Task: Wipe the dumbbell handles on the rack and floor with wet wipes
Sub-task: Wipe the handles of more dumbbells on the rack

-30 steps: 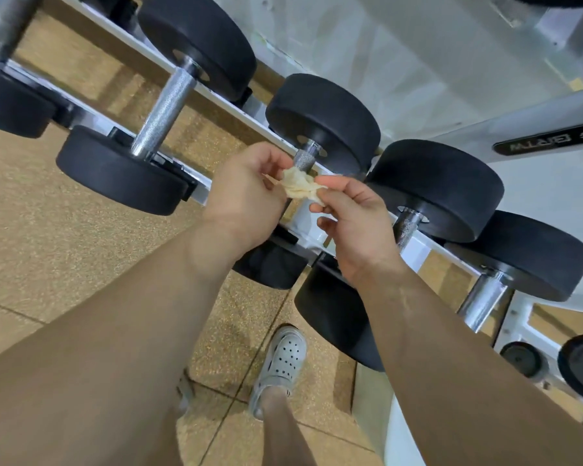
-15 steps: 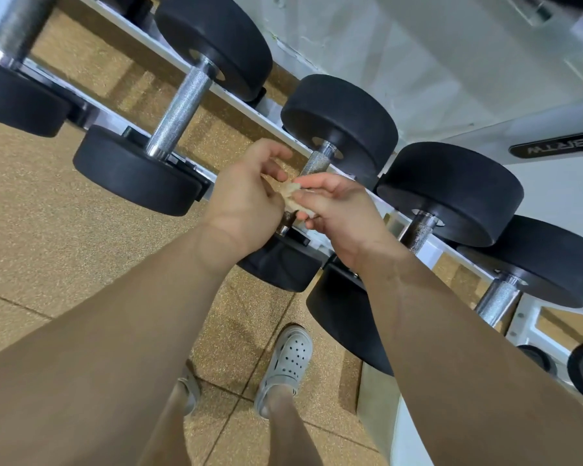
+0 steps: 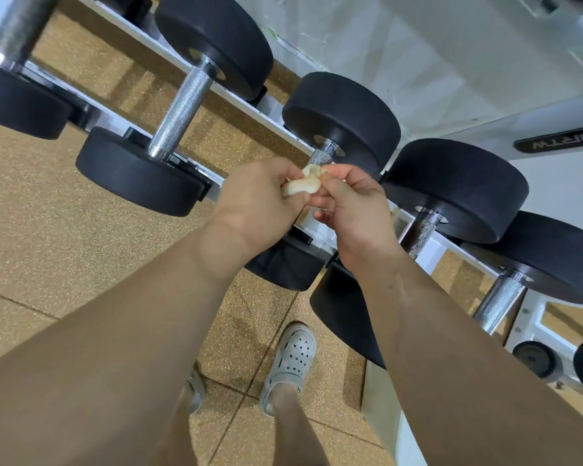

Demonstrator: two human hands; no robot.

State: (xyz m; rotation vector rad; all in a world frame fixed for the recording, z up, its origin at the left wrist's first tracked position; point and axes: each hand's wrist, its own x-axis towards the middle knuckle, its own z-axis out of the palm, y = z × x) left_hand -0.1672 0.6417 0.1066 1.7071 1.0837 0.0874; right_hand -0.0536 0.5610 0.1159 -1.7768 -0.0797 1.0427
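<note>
Wet wipe (image 3: 302, 186), crumpled into a small pale wad, is pinched between both hands just in front of the rack (image 3: 293, 137), close to the knurled handle (image 3: 321, 157) of the middle dumbbell. The left hand (image 3: 260, 203) curls its fingers round one end, and the right hand (image 3: 354, 210) nips the other end between thumb and forefinger. The wipe looks light, limp and damp, so it probably needs spreading before it wraps the steel. The knurling should catch the cloth. The dumbbell looks heavy and is best left on the rack.
</note>
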